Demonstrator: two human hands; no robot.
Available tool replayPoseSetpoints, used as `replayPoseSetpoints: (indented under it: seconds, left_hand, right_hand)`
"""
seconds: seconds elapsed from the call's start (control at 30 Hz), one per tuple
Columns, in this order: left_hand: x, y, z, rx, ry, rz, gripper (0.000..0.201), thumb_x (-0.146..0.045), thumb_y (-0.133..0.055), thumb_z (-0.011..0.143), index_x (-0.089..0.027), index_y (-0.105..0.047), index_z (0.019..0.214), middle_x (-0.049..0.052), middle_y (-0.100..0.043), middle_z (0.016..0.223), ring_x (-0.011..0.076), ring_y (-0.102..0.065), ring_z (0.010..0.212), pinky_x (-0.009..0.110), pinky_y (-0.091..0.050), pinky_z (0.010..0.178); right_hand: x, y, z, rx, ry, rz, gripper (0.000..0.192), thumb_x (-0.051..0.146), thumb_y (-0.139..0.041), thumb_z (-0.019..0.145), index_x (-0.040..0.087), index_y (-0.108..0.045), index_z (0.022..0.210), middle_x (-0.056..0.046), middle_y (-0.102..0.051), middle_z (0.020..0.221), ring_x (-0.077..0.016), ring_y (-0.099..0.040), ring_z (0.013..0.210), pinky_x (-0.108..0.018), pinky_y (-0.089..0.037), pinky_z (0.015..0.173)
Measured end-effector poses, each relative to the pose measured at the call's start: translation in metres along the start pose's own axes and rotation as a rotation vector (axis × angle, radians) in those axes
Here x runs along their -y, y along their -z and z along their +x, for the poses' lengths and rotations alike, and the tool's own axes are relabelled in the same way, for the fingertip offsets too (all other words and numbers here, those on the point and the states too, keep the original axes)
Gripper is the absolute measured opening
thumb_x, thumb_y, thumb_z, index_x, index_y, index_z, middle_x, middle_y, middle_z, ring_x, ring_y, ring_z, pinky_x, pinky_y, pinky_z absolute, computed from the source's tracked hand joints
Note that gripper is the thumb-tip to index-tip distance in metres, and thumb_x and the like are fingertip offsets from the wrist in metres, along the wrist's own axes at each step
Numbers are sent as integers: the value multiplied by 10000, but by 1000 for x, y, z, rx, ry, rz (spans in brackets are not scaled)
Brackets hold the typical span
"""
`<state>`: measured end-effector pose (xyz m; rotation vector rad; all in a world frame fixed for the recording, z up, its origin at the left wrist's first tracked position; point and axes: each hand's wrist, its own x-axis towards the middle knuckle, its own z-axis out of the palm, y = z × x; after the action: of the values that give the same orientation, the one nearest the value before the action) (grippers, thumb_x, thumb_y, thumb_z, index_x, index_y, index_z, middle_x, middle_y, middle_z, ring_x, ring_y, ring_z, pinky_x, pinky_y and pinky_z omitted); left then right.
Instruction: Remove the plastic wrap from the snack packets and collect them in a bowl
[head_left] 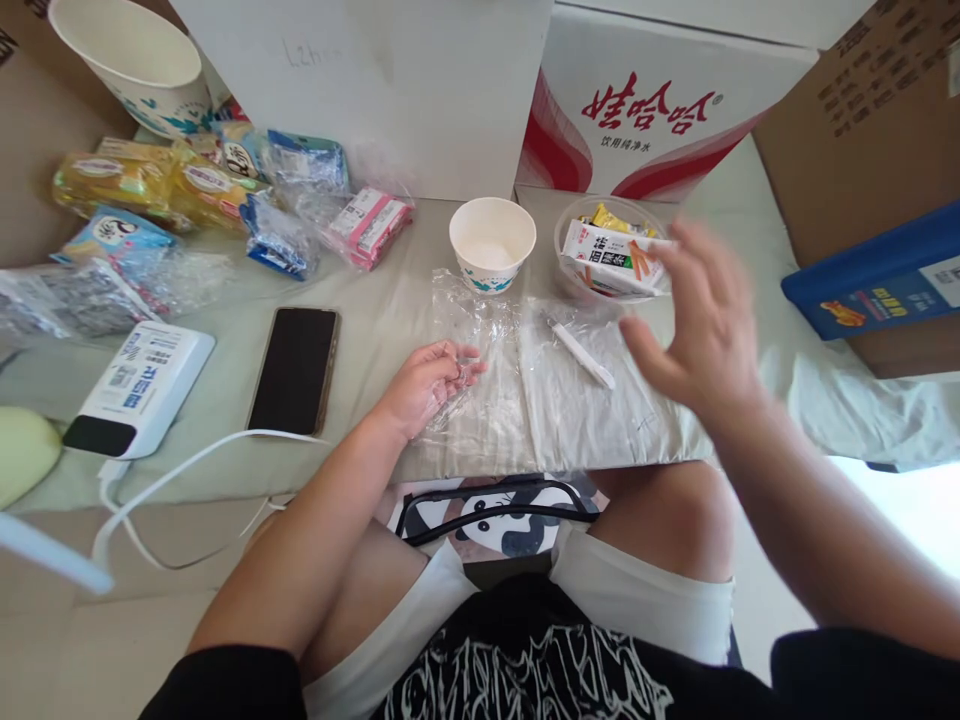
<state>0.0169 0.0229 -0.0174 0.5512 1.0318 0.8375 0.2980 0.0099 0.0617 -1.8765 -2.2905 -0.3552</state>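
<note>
My left hand [435, 385] is closed on the edge of a clear plastic bag [480, 425] that lies crumpled on the cloth. My right hand [705, 320], slightly blurred, is open with thumb and fingers apart. It hovers just beside a clear round tub [577, 275] holding snack packets, the top one a white packet [607, 255] with red and green print. Between my hands a slim white pen-like tool [583, 355] with a small grey tip rests on clear plastic. Beyond my left hand stands a paper bowl [493, 245] with a pale inside.
A black phone [294, 370], a white power bank [142, 390] with cable, and several wrapped snacks [217, 190] lie to the left. A large paper tub [135, 70] stands behind them. White cartons [660, 110] line the back; a blue box [877, 275] is at right.
</note>
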Motion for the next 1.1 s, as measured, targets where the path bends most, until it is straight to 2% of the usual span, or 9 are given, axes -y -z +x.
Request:
replayPoseSetpoints:
  seconds: [0.13,0.3,0.47,0.53,0.67,0.77,0.83,0.9,1.1]
  left_hand:
    - [0,-2,1,-16,-2,-8,255,-179,-774,469,-167,-538,567,28,-712,980,191,-740,896,309,-512,816]
    - [3,-5,3,-15,-1,10,257,-170,-763,479,-167,-522,567,18,-714,982,186,-748,907,289,-505,795]
    - [3,-1,5,-12,8,9,275,-173,-789,480,-169,-530,571,27,-717,1000,209,-750,949,303,-513,821]
    - [3,0,6,-2,6,12,284,-175,-803,487,-169,-533,574,27,-715,1014,213,-747,961,306,-513,828]
    - [2,1,7,-2,12,13,290,-174,-815,484,-163,-538,569,24,-703,1013,212,-738,955,308,-512,838]
    - [1,1,7,-2,28,1,282,-170,-816,467,-159,-553,568,25,-705,996,193,-725,911,317,-513,855]
    - [1,1,7,-1,29,-8,277,-170,-817,457,-157,-566,574,23,-703,968,186,-719,886,323,-508,862]
    - [1,2,7,5,23,-15,283,-174,-822,460,-157,-570,588,26,-704,943,194,-718,880,332,-500,856]
    - [0,2,7,9,22,-38,274,-159,-840,458,-158,-606,600,9,-699,844,211,-725,908,309,-484,842]
  right_hand:
    - [4,-24,-18,44,45,37,595,417,-381,1008,317,-488,1585,-126,-496,1639,-390,-422,1557,-640,-461,1135]
    - [-21,-53,16,27,-66,42,580,389,-367,1018,299,-465,1582,-158,-598,1516,-405,-569,1377,-624,-491,1048]
    - [-36,-43,46,54,-57,-12,660,514,-507,989,352,-378,1615,-169,-548,1559,-460,-437,1467,-659,-422,1074]
    - [-38,-39,55,75,-35,0,642,503,-535,989,350,-393,1596,-166,-613,1480,-449,-481,1423,-657,-403,1094]
    - [-46,-37,60,95,64,68,459,455,-590,968,221,-621,1362,-157,-706,1199,-370,-663,1129,-558,-504,973]
    - [-64,-31,65,-4,112,176,342,458,-590,975,212,-697,1186,-137,-702,1113,-304,-681,992,-462,-543,844]
    - [-83,-26,78,-126,75,224,316,458,-619,976,229,-700,1178,-127,-711,1074,-297,-669,991,-466,-547,864]
    - [-102,-26,100,-155,-1,243,276,427,-677,966,262,-698,1186,-106,-726,1029,-278,-660,955,-473,-551,896]
    - [-129,-66,173,283,-20,104,215,252,-811,858,176,-716,1035,-57,-762,990,-205,-692,907,-412,-550,892]
